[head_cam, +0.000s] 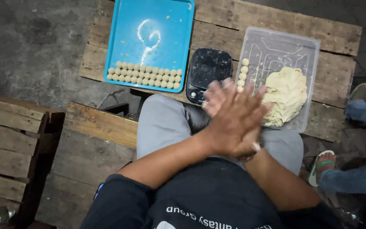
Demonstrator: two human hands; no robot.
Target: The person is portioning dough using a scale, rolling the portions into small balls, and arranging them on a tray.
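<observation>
Left hand [238,121] covers blurred right hand [217,95].

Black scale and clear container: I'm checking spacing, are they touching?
Apart. The head view shows a strip of wooden pallet between the black scale and the clear container.

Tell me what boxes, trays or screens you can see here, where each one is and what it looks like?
Blue tray: on the wooden table, left; flat rectangle, with two rows of small dough balls at its near edge.
Black scale: middle, between tray and box; dark, rounded, dusty top, its little screen too dim to read.
Clear plastic box: right; see-through rectangle holding a pale dough lump and a few balls.
No labels or signs.
</observation>
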